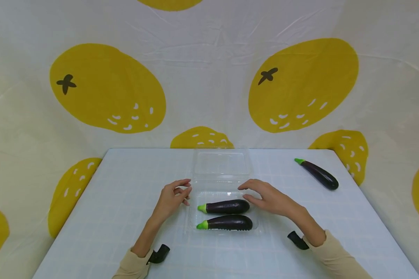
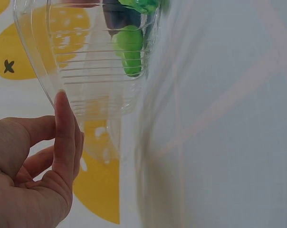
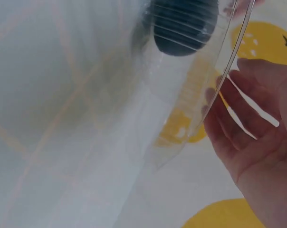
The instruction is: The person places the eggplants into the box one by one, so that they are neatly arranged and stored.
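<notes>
A clear plastic clamshell box [image 1: 218, 194] stands on the table with its lid [image 1: 221, 163] folded back, away from me. Two dark purple eggplants lie side by side in its base, green stem ends to the left: one farther [image 1: 227, 207], one nearer [image 1: 230, 223]. At the box's left edge is my left hand [image 1: 174, 197], its fingers loosely bent, with a fingertip at the rim in the left wrist view. Over the right edge hovers my right hand [image 1: 270, 198], thumb and fingers apart; in the right wrist view its fingertips lie by the clear rim [image 3: 229, 71].
A third eggplant [image 1: 319, 174] lies at the table's back right, stem toward the far left. The pale checked table [image 1: 125, 186] ends at a cloth backdrop [image 1: 209, 77] with yellow fruit prints. Black wrist devices [image 1: 160, 254] sit at both sleeves.
</notes>
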Demonstrator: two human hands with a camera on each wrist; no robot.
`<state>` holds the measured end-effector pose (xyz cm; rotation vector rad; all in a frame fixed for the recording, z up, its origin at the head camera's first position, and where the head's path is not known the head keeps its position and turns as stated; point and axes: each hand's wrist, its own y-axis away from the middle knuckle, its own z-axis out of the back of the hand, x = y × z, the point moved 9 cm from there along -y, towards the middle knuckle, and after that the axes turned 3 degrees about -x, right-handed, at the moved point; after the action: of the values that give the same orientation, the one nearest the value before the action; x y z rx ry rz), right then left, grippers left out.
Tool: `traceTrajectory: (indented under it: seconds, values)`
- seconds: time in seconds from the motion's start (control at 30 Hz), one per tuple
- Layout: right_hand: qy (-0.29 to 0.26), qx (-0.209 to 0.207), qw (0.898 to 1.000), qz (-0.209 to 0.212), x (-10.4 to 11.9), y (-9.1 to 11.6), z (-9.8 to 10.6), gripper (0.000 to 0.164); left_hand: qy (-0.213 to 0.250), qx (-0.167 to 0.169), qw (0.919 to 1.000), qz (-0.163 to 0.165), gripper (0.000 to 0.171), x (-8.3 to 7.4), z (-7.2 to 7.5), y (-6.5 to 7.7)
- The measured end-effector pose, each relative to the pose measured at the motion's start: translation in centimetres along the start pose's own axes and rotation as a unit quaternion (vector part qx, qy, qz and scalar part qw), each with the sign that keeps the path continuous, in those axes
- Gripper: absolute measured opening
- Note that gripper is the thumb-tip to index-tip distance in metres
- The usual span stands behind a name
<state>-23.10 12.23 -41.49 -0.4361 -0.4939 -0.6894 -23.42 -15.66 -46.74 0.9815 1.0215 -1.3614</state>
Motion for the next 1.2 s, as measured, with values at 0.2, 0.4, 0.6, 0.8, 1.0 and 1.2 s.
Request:
traceTrajectory:
  seconds: [0.2, 0.4, 0.6, 0.8, 1.0, 1.2]
  values:
    - [0.039, -0.065, 0.997, 0.013, -0.7, 0.4, 1.8, 0.026, -0.001, 0.001, 1.0000, 0.000, 0.041, 0.1, 0.0, 0.0]
    - [0.059, -0.116, 0.991, 0.030, -1.5, 0.9, 3.1, 0.026, -0.006, 0.002, 1.0000, -0.004, 0.040, -0.1, 0.0, 0.1]
    - [0.079, -0.130, 0.988, -0.002, -2.8, 1.4, 3.9, 0.025, -0.002, 0.004, 1.0000, -0.003, 0.041, -0.1, 0.0, 0.0]
    - [0.089, -0.146, 0.985, -0.025, -3.8, 1.9, 4.7, 0.022, -0.003, 0.004, 1.0000, 0.000, 0.041, 0.0, 0.0, 0.0]
    - [0.102, -0.164, 0.980, -0.045, -5.0, 2.6, 5.5, 0.021, -0.004, 0.004, 1.0000, 0.004, 0.041, 0.2, 0.0, -0.1]
    - [0.116, -0.194, 0.973, -0.052, -5.9, 3.4, 6.4, 0.021, -0.003, 0.005, 1.0000, 0.004, 0.041, 0.2, 0.0, -0.1]
